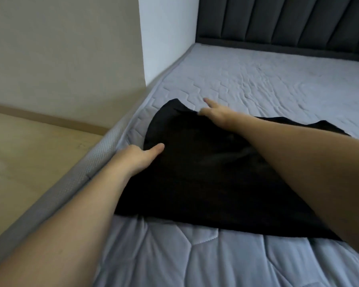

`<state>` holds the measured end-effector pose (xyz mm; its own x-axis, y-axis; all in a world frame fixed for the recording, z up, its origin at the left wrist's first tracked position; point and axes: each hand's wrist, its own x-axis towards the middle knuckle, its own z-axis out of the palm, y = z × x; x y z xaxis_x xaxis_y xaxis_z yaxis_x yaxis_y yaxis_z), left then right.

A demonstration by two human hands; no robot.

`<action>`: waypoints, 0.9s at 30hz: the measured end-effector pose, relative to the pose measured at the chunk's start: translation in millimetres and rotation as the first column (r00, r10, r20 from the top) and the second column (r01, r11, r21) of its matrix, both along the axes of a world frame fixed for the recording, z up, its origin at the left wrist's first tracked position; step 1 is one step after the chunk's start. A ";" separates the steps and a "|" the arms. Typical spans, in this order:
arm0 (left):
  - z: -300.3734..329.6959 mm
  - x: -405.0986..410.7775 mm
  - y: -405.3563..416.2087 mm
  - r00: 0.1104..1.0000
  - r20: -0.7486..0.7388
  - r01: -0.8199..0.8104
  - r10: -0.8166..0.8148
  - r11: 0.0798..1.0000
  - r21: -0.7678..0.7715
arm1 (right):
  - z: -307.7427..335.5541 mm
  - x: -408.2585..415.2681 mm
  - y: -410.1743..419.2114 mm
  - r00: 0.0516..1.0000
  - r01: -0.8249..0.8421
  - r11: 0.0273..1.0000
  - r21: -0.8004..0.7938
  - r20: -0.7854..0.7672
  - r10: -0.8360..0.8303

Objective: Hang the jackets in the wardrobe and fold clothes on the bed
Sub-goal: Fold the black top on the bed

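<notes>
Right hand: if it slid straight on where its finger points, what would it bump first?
Probably nothing soon. The right hand points across bare mattress, toward the white wall; depth is unclear.

Two bare forearms reach in from the near edge, sleeveless as far as shown, ending in the person's bare left hand (pixel 134 157) and bare right hand (pixel 215 113), without rings, watch or gloves

A black garment (pixel 205 172) lies spread on the grey quilted mattress (pixel 278 83).
</notes>
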<state>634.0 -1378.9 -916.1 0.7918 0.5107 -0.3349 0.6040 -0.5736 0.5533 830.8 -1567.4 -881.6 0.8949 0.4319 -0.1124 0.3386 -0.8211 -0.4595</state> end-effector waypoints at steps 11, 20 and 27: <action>50.4 -44.5 5.6 0.996 -0.082 -0.076 0.025 0.701 -0.709 | 57.0 -29.5 53.9 0.975 -0.066 0.997 0.042 -0.208 0.074; 364.2 -23.2 -2.9 0.805 0.567 -0.220 -0.176 0.799 0.560 | 349.1 -83.5 12.9 0.975 0.126 0.492 0.861 -0.017 -0.222; 533.8 -109.4 -127.4 0.762 0.425 -0.246 -0.489 0.388 0.888 | 464.6 -162.4 -106.3 0.963 0.138 0.074 0.988 -0.116 -0.245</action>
